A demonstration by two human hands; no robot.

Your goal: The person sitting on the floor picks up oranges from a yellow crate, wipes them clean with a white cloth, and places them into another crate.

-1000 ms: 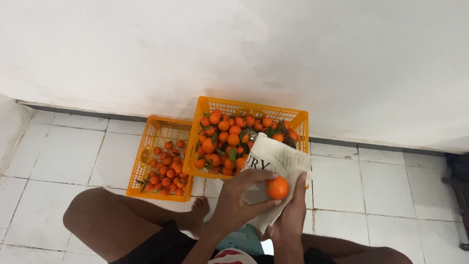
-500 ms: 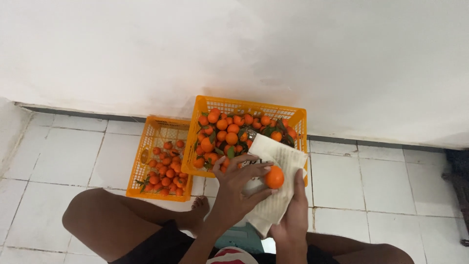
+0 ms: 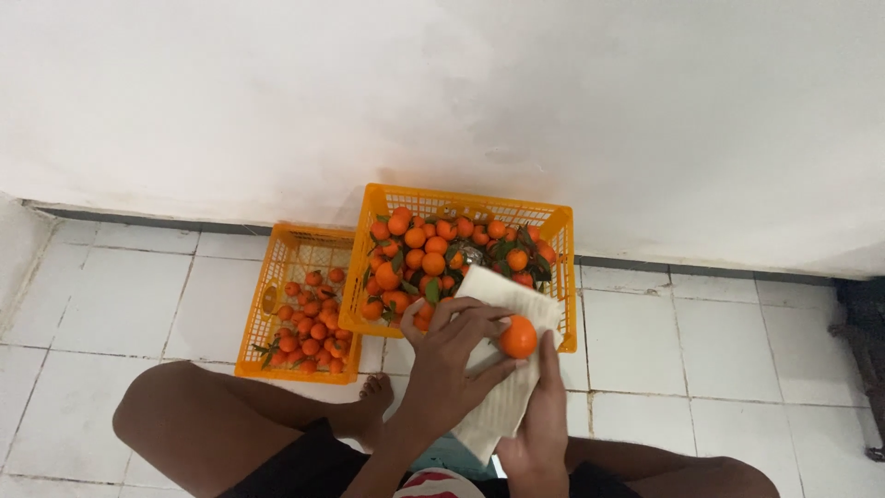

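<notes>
The near end of the white cloth [image 3: 505,392] is folded under the hands, and the lower frame edge cuts off both forearms. The right hand [image 3: 537,426] lies along the cloth's right edge, thumb pointing up toward the orange [image 3: 518,337]; its fingers are under the cloth, so whether it grips or only supports cannot be told. The left hand [image 3: 449,360] is spread over the cloth, fingertips touching the orange and pressing it against the fabric, not clenched. The orange sits at the cloth's far right part, just above the near rim of the large orange crate [image 3: 553,226].

That crate, against the white wall [image 3: 461,92], holds many oranges with green leaves; something grey and shiny among them is too small to identify. Left of it, touching, stands a smaller orange crate [image 3: 260,323] with smaller fruit. A bare knee [image 3: 175,424] and foot [image 3: 373,395] rest on the white tiled floor [image 3: 120,295]. A dark shape at the right edge is cut off.
</notes>
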